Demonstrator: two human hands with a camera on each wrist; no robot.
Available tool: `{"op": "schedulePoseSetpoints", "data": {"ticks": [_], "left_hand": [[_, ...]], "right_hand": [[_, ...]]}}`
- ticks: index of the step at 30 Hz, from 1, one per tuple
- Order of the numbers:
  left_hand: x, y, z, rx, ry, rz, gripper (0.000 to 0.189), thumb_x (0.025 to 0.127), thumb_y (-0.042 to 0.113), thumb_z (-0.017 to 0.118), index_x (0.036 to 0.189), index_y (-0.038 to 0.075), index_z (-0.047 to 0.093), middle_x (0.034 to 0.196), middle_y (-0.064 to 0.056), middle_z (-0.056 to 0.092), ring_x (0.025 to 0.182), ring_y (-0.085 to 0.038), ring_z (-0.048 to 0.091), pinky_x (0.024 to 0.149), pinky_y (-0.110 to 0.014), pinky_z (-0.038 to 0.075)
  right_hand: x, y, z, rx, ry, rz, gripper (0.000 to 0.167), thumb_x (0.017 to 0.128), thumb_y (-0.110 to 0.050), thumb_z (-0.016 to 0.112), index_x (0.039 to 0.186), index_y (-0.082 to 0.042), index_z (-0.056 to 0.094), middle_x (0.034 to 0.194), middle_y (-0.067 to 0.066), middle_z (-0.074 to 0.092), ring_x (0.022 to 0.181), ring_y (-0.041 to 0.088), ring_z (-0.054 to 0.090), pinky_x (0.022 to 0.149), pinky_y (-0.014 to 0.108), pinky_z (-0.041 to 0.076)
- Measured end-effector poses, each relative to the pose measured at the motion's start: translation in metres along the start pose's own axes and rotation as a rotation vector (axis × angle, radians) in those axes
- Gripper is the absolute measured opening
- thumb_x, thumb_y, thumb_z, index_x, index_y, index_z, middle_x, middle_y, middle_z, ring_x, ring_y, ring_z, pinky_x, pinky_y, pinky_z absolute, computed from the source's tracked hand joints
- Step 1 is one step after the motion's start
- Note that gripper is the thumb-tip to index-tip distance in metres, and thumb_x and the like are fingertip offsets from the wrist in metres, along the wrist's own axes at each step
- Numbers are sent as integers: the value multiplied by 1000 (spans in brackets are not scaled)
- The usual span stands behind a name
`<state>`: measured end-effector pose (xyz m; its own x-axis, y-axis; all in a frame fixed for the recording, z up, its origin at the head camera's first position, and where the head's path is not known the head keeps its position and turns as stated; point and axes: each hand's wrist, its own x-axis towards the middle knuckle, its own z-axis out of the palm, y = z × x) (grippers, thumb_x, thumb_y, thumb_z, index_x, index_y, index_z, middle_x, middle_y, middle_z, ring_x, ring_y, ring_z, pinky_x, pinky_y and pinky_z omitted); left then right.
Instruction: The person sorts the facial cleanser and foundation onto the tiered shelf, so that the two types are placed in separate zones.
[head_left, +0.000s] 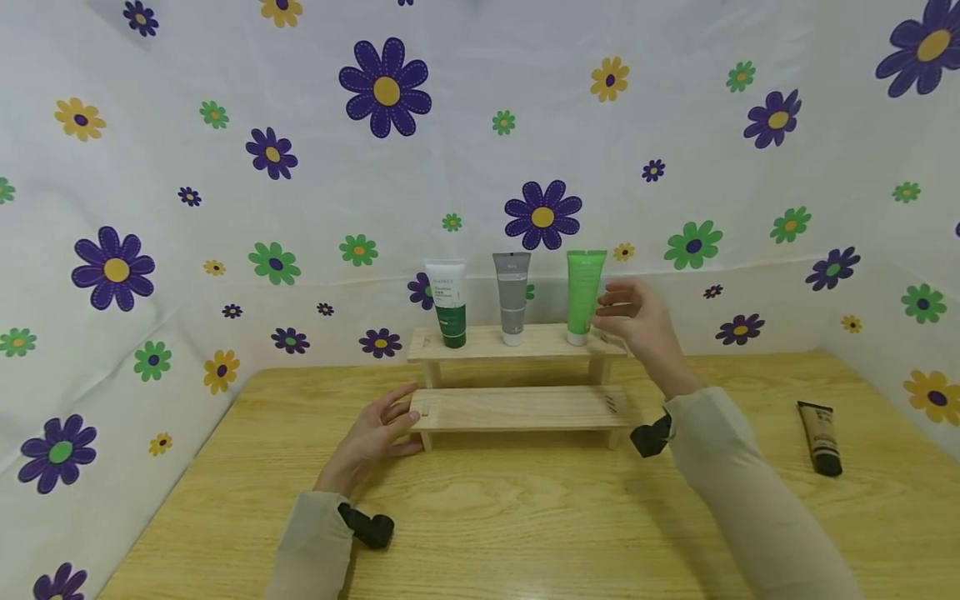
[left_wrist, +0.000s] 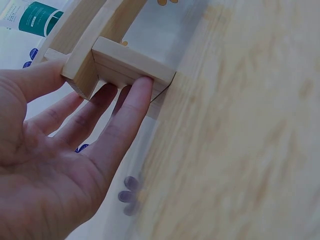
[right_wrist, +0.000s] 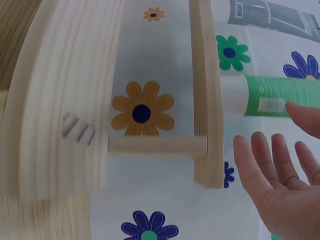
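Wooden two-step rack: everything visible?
The two-step rack looks like pale, grained wood: two planks on end supports, the rear one higher, joint marks near the ends. It stands upright on the table. A white-and-green tube, grey tube and green tube stand cap-down on the upper step. The left hand grips the lower step's left end.

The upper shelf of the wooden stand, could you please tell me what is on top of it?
On the upper shelf stand a white-and-green tube, a grey tube and a bright green tube, all upright. The surface directly beneath them is hidden.
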<state>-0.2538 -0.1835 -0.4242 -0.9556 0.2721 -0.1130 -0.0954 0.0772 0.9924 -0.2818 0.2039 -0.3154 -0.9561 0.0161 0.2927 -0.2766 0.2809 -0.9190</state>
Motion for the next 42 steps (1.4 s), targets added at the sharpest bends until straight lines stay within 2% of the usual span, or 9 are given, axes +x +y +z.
{"op": "schedulePoseSetpoints", "data": {"ticks": [4, 9, 14, 19, 23, 31, 42], "left_hand": [[0, 0, 1, -1, -7, 1, 60, 106, 6, 53, 160, 4, 26, 153, -32, 35, 132, -49, 46, 93, -52, 55], [0, 1, 2, 3, 0, 1, 61, 106, 6, 53, 160, 4, 26, 153, -32, 36, 132, -48, 47, 93, -51, 55], [-1, 1, 2, 2, 0, -3, 61, 106, 6, 53, 160, 4, 25, 153, -32, 36, 132, -48, 46, 92, -51, 55], [0, 1, 1, 5, 0, -3, 61, 106, 6, 53, 160, 4, 26, 153, -32, 36, 132, -48, 47, 92, -51, 55], [-1, 0, 1, 8, -9, 4, 62, 106, 7, 54, 160, 3, 25, 153, -33, 36, 132, -49, 47, 92, -51, 56], [0, 0, 1, -5, -5, -5, 62, 105, 5, 53, 160, 5, 26, 154, -31, 36, 132, -49, 47, 92, -51, 55], [-1, 2, 2, -3, -1, -1, 60, 106, 4, 51, 160, 4, 25, 154, -32, 34, 133, -50, 45, 93, -52, 55]], "right_hand": [[-7, 3, -11, -16, -12, 15, 55, 97, 1, 64, 145, 9, 38, 135, 28, 52, 116, 32, 57, 86, 17, 50], [-13, 6, -24, -18, -19, 25, 55, 98, 0, 65, 144, 9, 37, 134, 28, 51, 102, 11, 60, 85, 17, 52], [-18, 9, -35, 18, -5, 30, 54, 97, 3, 63, 143, 12, 36, 125, 19, 55, 95, 4, 62, 84, 17, 54], [-23, 13, -44, 30, -3, 56, 53, 96, 6, 63, 141, 13, 36, 121, 15, 56, 91, 1, 63, 82, 18, 55], [-29, 16, -51, 15, -17, 89, 52, 97, 3, 64, 140, 12, 36, 119, 12, 55, 92, 4, 63, 82, 19, 56], [-39, 23, -60, -28, -31, 147, 59, 97, 1, 65, 145, 13, 32, 136, 31, 46, 90, 1, 61, 83, 22, 57], [-49, 37, -75, -17, -62, 195, 53, 100, 1, 60, 142, 14, 31, 131, 27, 46, 88, -1, 62, 82, 24, 58]]}}
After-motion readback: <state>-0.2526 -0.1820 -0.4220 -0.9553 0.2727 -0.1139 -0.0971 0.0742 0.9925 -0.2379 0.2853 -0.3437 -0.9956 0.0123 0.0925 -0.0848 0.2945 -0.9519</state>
